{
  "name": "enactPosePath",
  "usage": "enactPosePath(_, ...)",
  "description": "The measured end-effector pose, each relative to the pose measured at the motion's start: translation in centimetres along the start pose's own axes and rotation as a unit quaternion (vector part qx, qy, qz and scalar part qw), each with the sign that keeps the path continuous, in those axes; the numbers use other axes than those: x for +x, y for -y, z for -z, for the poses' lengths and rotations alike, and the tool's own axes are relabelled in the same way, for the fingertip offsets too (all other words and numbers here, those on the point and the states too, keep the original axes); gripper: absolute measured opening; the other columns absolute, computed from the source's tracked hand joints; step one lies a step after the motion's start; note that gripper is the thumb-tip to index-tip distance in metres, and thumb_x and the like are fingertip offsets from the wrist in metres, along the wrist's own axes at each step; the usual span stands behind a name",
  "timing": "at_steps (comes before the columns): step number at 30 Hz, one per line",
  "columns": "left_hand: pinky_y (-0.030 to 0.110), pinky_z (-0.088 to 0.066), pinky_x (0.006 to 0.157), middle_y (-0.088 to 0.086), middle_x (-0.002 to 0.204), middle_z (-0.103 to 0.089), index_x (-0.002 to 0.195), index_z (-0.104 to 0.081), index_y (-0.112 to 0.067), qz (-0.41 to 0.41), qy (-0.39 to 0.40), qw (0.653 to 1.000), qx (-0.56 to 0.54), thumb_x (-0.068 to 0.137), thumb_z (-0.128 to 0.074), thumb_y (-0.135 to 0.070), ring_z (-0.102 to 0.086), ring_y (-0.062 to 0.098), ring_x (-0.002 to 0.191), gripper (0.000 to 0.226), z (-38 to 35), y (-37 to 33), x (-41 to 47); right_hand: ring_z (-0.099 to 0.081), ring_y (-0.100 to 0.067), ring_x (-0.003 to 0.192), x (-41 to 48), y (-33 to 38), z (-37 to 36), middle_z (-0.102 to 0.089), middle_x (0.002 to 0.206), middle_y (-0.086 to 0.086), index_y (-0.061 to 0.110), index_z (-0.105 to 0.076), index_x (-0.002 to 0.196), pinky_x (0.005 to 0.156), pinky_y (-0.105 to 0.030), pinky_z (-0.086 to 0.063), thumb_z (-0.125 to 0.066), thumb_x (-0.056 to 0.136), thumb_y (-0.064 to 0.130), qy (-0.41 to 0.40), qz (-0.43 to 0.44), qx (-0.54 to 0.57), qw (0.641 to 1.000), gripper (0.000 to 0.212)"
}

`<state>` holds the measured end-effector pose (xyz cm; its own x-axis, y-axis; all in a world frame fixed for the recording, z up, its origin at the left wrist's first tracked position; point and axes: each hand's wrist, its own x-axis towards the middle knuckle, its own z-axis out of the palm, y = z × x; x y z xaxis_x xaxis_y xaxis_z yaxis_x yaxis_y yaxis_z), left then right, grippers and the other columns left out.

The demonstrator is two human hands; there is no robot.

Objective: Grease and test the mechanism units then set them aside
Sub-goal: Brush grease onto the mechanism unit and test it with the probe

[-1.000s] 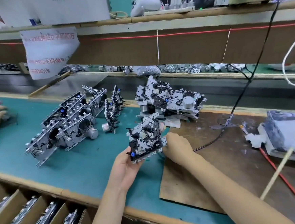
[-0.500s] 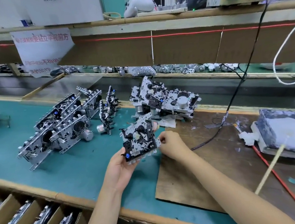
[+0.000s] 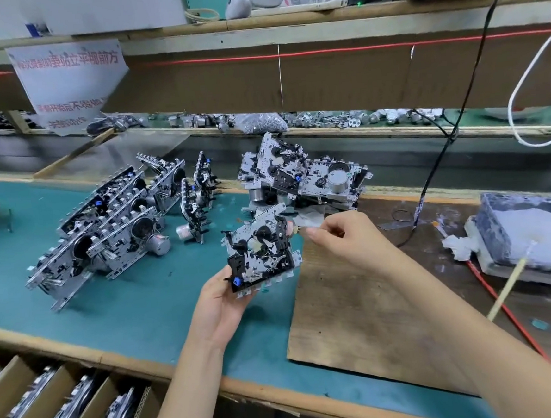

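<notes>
Currently the left hand (image 3: 220, 304) grips a unit (image 3: 260, 256) from below, tilted, over the surface (image 3: 143, 301) just left of the board (image 3: 359, 327). The right hand (image 3: 347, 239) fingers pinch a thin item (image 3: 302, 230) at the unit's right edge.

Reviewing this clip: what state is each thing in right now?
Mechanism unit: held above the mat, tilted.
Left hand: grips the unit's lower left corner.
Right hand: fingers pinched at the unit's right edge; contact unclear.
Row of units: leaning together on the mat.
Rear pile: units heaped unevenly.
</notes>
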<state>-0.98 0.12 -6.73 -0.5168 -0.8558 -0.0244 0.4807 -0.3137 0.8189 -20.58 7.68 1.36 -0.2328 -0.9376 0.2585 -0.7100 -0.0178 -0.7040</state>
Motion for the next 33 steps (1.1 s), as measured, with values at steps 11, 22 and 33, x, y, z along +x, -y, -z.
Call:
enactPosePath(11, 0.025, -0.057, 0.064, 0.005, 0.09, -0.074, 0.081, -0.079, -0.012, 0.0, -0.001, 1.0, -0.005, 0.075, -0.047, -0.013, -0.07, 0.014, 0.08, 0.033, 0.01, -0.03, -0.02, -0.028, -0.005, 0.042, -0.04, -0.39, 0.29, -0.028, 0.042, 0.011, 0.014, -0.041, 0.048, 0.047, -0.017, -0.021, -0.063, 0.086, 0.021, -0.011, -0.002, 0.066, 0.998, 0.045)
enactPosePath(22, 0.024, -0.053, 0.067, 0.003, 0.092, -0.074, 0.083, -0.079, -0.014, 0.01, -0.011, 1.0, 0.009, 0.076, -0.049, -0.019, -0.068, 0.012, 0.079, 0.032, 0.12, 0.02, 0.02, -0.028, -0.005, 0.041, 0.33, -0.74, 0.08, -0.031, 0.043, 0.01, -0.006, -0.051, 0.056, 0.046, -0.016, -0.022, -0.063, 0.086, 0.02, 0.012, -0.009, 0.067, 0.998, 0.041)
enactPosePath(33, 0.029, -0.043, 0.075, 0.004, 0.091, -0.074, 0.081, -0.079, -0.014, 0.014, -0.016, 1.0, 0.008, 0.079, -0.046, -0.014, -0.058, 0.018, 0.082, 0.033, 0.0, 0.0, 0.09, -0.03, -0.005, 0.041, 0.37, -0.47, -0.01, -0.035, 0.047, 0.003, -0.012, -0.056, 0.066, 0.047, -0.017, -0.024, -0.064, 0.086, 0.027, 0.008, -0.019, 0.044, 0.999, 0.045)
